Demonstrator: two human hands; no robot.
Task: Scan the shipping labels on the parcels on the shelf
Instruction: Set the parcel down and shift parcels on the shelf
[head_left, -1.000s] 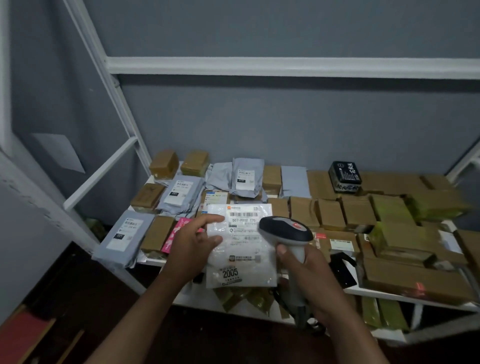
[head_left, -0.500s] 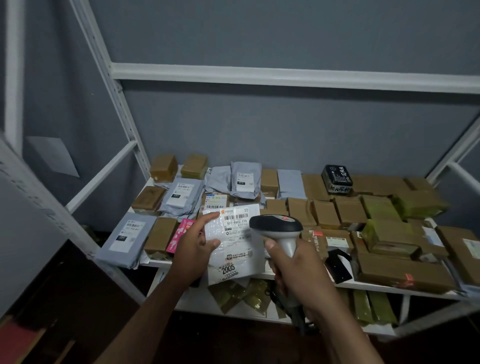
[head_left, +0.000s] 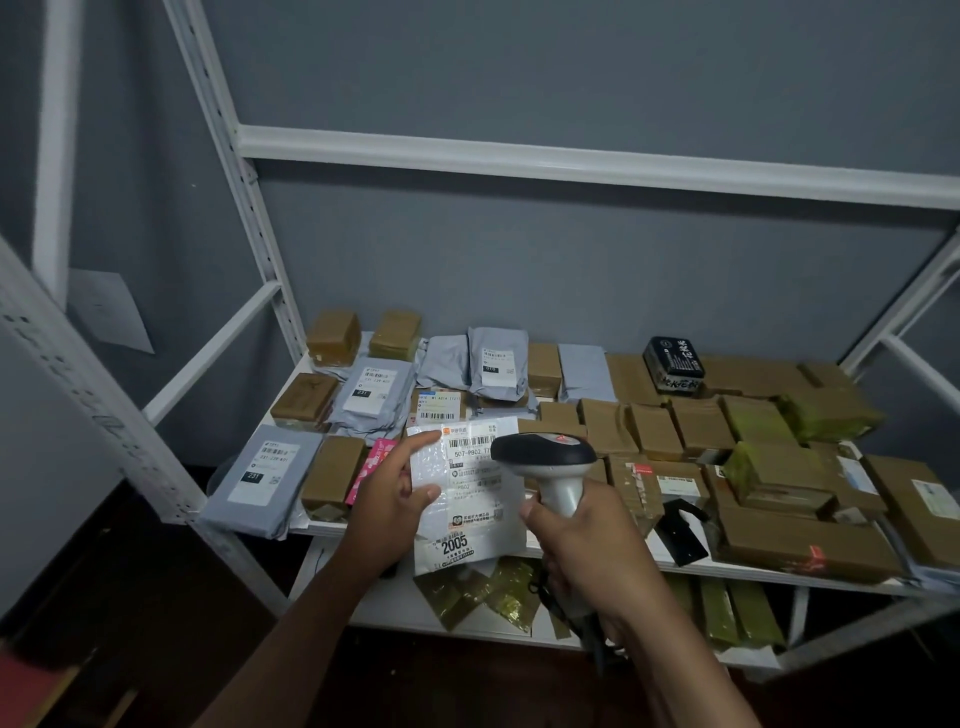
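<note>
My left hand (head_left: 396, 499) holds a white plastic parcel (head_left: 467, 514) by its left edge, thumb on the front, label facing me with "2005" printed near the bottom. My right hand (head_left: 582, 551) grips the handle of a grey barcode scanner (head_left: 545, 457). The scanner's dark head covers the right part of the label's barcode. Both are held just in front of the white shelf (head_left: 779, 574), which is covered with brown taped boxes (head_left: 654, 431) and grey mailer bags (head_left: 496, 364).
White metal shelf posts (head_left: 244, 208) rise at left and right, with a crossbar (head_left: 571, 166) above. A black box (head_left: 674, 364) stands at the back. A lower shelf (head_left: 415, 608) holds gold-green packets. A grey mailer (head_left: 265, 478) hangs over the left front edge.
The parcel and scanner have shifted a little toward the shelf and the scanner head now overlaps more of the label. My view has tilted and moved back slightly.
</note>
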